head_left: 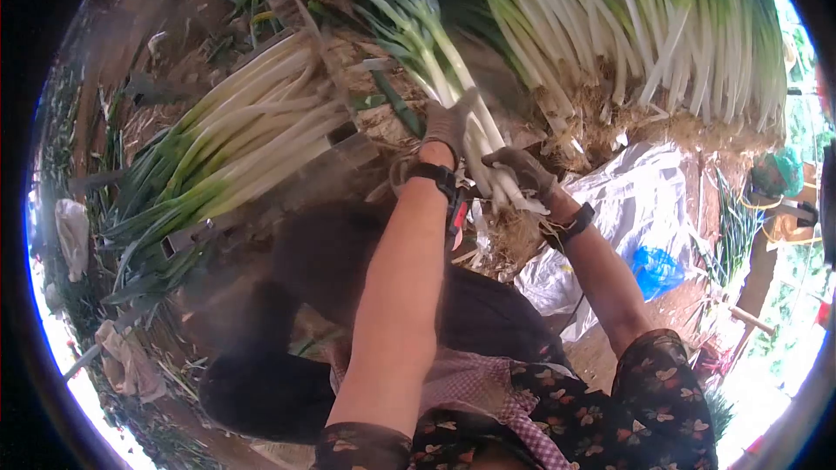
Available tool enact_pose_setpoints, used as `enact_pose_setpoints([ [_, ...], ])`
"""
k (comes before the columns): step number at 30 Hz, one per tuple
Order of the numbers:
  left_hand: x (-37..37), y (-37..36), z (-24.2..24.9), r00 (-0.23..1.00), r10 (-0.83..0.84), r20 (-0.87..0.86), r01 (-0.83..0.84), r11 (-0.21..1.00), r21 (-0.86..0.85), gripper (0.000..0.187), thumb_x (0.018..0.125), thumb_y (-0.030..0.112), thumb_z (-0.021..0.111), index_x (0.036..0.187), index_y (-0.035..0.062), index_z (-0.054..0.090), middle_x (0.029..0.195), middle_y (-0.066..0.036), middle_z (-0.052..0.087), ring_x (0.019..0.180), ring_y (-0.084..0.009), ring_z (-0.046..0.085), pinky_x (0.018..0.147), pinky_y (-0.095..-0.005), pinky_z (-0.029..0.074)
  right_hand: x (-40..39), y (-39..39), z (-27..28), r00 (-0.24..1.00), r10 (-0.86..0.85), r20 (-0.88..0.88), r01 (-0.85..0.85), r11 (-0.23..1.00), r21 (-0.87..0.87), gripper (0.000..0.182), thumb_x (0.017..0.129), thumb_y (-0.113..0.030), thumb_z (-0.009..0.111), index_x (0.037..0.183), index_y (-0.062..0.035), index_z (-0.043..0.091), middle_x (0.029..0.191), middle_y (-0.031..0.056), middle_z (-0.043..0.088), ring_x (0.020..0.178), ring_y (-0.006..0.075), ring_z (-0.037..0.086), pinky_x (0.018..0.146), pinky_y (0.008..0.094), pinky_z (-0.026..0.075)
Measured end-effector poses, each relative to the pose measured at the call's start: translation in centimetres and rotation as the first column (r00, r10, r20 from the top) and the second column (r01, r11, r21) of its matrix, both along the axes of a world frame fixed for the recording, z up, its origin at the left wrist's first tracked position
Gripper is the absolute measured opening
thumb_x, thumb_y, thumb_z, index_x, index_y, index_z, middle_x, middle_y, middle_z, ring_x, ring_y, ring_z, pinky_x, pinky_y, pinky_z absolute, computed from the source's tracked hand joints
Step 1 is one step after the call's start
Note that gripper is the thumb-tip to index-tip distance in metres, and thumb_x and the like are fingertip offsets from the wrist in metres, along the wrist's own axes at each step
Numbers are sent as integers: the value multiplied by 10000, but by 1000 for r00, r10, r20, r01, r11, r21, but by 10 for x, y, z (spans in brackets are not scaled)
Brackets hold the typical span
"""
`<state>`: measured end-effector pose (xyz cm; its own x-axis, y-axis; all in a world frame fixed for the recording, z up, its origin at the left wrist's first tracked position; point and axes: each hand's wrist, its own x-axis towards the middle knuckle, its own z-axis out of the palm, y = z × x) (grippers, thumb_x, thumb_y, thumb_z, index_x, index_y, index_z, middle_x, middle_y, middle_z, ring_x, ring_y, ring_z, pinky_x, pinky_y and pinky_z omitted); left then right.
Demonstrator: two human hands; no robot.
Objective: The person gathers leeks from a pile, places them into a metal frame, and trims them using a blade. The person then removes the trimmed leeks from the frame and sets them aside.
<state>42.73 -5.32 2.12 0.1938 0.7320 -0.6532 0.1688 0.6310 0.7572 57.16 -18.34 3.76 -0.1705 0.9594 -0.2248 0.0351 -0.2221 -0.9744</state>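
I log a crumpled white sheet (640, 196) spread at right, a blue plastic bag (657, 271) at its lower edge. Further right I note a green bag (778, 174) and a wooden stick (752, 320). Far left: a pale sack (72, 235), a beige cloth (129, 361).

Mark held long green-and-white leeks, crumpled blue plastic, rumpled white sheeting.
Held long green-and-white leeks (455, 63): head view, on a pale stalk.
Crumpled blue plastic (657, 271): head view, its middle.
Rumpled white sheeting (640, 196): head view, its upper folds.
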Motion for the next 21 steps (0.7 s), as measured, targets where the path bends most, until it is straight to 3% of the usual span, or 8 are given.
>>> enact_pose_setpoints([
  [2, 1, -5, -10, 999, 2, 49, -3, 1000, 11, 838, 831, 486, 726, 1305, -147, 449, 1178, -282, 590, 995, -342, 624, 833, -444, 530, -4, 14, -17, 998, -8, 57, 37, 845, -533, 342, 945, -210, 546, 1198, 14, 599, 1052, 124, 662, 936, 208, 643, 864, 323, 502],
  [7, -4, -1, -49, 995, -49, 91, 58, 993, -103, 627, 948, 483, 549, 1247, -68, 557, 1126, -208, 635, 924, -314, 631, 804, -416, 515, 11, 8, -90, 946, 194, 258, -242, 956, 168, 333, 973, -120, 507, 1273, 9, 573, 1173, 99, 655, 991, 164, 634, 900, 294, 513],
  [11, 1, -7, -53, 942, 210, 263, -155, 964, -218, 564, 938, 423, 511, 1119, -99, 622, 950, -215, 671, 871, -279, 643, 784, -417, 479, 25, 34, -43, 893, 360, 270, -276, 913, -302, 334, 981, -127, 487, 1272, 14, 572, 1198, 113, 646, 1059, 158, 612, 985, 307, 462],
  [12, 1, -11, -49, 942, 210, 263, -151, 962, -227, 564, 938, 423, 511, 1119, -99, 622, 950, -215, 671, 871, -279, 643, 784, -417, 479, 24, 28, -29, 976, 219, -8, -216, 956, -199, 331, 978, -122, 480, 1262, 21, 573, 1187, 108, 647, 1042, 166, 612, 952, 296, 475],
  [14, 0, -12, -31, 949, 150, 278, -153, 988, -10, 516, 934, 406, 517, 1082, -72, 642, 893, -222, 677, 818, -322, 667, 723, -410, 491, 23, 30, 0, 921, 220, -322, -200, 975, 94, 309, 979, -143, 484, 1202, 33, 605, 1196, 136, 639, 1073, 172, 605, 942, 312, 480],
  [15, 9, 0, -92, 995, -72, -75, 96, 911, 401, 423, 952, 324, 501, 1045, -62, 649, 839, -239, 677, 762, -381, 669, 641, -401, 493, 23, 36, 11, 921, 221, -322, -200, 975, 97, 309, 979, -143, 484, 1202, 33, 605, 1196, 136, 639, 1073, 172, 605, 942, 312, 480],
  [17, 14, 5, -88, 998, -50, -23, 55, 922, 383, 449, 953, 333, 514, 1042, -91, 630, 886, -246, 670, 811, -353, 661, 695, -422, 492, 26, 50, 22, 962, 232, 141, -203, 960, -192, 314, 958, -195, 555, 1148, 40, 638, 1133, 154, 662, 1016, 179, 641, 875, 318, 520],
  [21, 6, 4, -7, 994, -17, -105, 18, 1000, 16, 467, 958, 333, 536, 1081, -111, 613, 948, -232, 663, 874, -294, 659, 748, -417, 509, 12, 66, 19, 931, 98, 352, 72, 896, -438, 333, 896, -215, 659, 1121, 29, 662, 1018, 123, 690, 886, 166, 671, 757, 300, 553],
])
